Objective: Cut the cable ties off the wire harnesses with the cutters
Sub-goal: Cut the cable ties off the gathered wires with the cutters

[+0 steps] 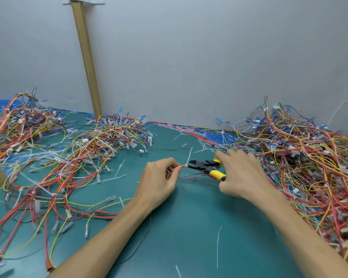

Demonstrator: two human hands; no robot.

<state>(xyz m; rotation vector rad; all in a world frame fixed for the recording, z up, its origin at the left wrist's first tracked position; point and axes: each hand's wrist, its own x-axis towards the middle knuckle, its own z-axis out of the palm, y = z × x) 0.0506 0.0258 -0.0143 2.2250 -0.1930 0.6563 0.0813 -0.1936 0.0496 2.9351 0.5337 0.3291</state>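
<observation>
My left hand [159, 177] pinches a thin bundle of orange and red wires [181, 167] above the green mat. A white cable tie [188, 157] sticks up from that bundle just right of my fingertips. My right hand [241, 173] grips the yellow-handled cutters [207, 167], whose black jaws are parted and sit against the bundle at the tie. More of the same harness [197, 175] trails under the cutters toward my right hand.
A big heap of tied harnesses [301, 157] fills the right side. Loose wires and harnesses [54, 167] spread over the left and back. Cut white ties [219, 245] litter the green mat [189, 227]. A cardboard strip [86, 57] leans on the grey wall.
</observation>
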